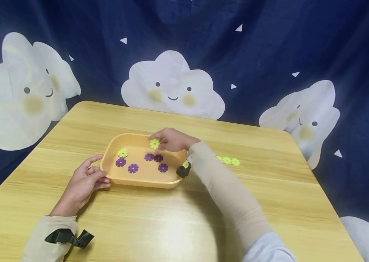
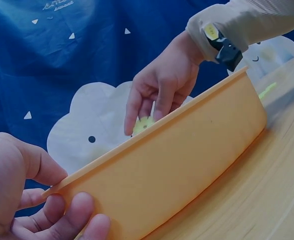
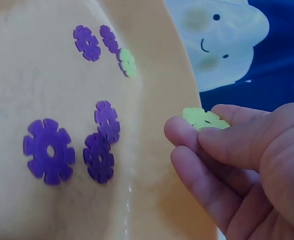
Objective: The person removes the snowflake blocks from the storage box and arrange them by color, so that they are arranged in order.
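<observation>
An orange tray sits on the wooden table and holds several purple snowflake discs and one yellow-green disc. My right hand hovers over the tray's far side and pinches a yellow-green disc between thumb and fingers; the same disc shows in the right wrist view and again as the disc above the tray wall in the left wrist view. My left hand holds the tray's left rim, thumb on the lip and fingers against the outer wall.
Three yellow-green discs lie in a row on the table to the right of the tray. A dark blue backdrop with white clouds hangs behind the table's far edge.
</observation>
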Action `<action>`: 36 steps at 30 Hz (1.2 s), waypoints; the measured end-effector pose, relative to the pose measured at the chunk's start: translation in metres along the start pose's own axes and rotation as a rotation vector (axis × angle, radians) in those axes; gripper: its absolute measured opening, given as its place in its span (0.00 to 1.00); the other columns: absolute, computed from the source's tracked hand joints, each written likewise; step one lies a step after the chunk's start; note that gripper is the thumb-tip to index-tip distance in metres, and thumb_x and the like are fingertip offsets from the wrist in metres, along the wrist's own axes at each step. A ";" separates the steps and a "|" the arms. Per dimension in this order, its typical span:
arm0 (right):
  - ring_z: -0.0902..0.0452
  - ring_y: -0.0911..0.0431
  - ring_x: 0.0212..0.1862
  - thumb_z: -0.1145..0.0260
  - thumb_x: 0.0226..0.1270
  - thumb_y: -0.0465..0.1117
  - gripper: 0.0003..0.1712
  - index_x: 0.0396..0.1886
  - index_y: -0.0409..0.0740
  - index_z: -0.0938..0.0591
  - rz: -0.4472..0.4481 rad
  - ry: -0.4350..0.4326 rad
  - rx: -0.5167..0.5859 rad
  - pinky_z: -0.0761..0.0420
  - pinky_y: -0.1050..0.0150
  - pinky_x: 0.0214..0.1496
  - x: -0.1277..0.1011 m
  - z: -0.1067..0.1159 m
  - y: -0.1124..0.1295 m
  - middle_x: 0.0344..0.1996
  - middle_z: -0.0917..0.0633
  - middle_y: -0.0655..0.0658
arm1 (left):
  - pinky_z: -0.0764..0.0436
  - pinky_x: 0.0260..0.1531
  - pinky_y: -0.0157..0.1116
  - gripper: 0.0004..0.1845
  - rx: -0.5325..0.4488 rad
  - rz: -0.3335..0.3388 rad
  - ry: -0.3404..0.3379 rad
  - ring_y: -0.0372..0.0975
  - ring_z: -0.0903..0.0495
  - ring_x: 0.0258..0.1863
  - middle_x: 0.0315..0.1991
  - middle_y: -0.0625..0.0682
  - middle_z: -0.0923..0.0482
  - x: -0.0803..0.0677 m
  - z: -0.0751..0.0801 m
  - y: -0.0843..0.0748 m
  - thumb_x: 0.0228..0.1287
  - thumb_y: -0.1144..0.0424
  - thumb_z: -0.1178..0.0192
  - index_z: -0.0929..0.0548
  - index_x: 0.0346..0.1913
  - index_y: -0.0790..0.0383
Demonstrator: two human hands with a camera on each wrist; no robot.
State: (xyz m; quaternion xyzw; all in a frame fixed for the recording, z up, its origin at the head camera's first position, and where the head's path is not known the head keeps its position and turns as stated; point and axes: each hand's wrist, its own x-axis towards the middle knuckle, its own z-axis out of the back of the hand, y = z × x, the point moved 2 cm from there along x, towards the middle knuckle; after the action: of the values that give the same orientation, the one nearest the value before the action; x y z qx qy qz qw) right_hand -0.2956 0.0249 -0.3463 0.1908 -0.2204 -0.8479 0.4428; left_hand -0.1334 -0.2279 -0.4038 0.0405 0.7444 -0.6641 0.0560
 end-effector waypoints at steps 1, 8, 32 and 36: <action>0.22 0.55 0.53 0.33 0.65 0.34 0.29 0.66 0.40 0.26 -0.002 -0.008 0.004 0.23 0.68 0.58 -0.003 0.001 -0.001 0.62 0.24 0.44 | 0.12 0.30 0.38 0.34 0.000 0.001 0.000 0.40 0.18 0.24 0.28 0.50 0.25 0.000 0.000 0.000 0.67 0.78 0.49 0.50 0.73 0.67; 0.23 0.53 0.56 0.33 0.66 0.38 0.28 0.65 0.41 0.26 -0.018 -0.084 0.030 0.23 0.67 0.58 -0.022 0.007 -0.009 0.62 0.24 0.44 | 0.12 0.30 0.38 0.34 0.003 -0.007 0.003 0.40 0.18 0.24 0.28 0.50 0.25 0.000 -0.001 -0.001 0.67 0.77 0.49 0.50 0.73 0.67; 0.19 0.51 0.47 0.33 0.65 0.32 0.27 0.64 0.38 0.25 -0.177 -0.325 0.284 0.17 0.61 0.51 -0.107 0.018 -0.058 0.47 0.19 0.41 | 0.12 0.31 0.38 0.35 0.002 -0.006 0.009 0.40 0.18 0.24 0.29 0.51 0.25 0.001 0.001 -0.001 0.67 0.77 0.48 0.51 0.73 0.66; 0.20 0.48 0.50 0.34 0.65 0.30 0.28 0.65 0.35 0.27 -0.224 -0.339 0.294 0.18 0.58 0.54 -0.120 0.014 -0.069 0.51 0.20 0.38 | 0.12 0.31 0.38 0.35 0.006 -0.002 0.008 0.40 0.18 0.25 0.29 0.51 0.25 0.001 0.001 -0.001 0.67 0.77 0.48 0.50 0.73 0.66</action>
State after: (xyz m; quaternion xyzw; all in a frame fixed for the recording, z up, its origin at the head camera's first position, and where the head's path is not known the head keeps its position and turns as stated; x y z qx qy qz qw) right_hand -0.2851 0.1631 -0.3569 0.1313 -0.3901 -0.8704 0.2701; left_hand -0.1345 -0.2286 -0.4033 0.0427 0.7427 -0.6662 0.0520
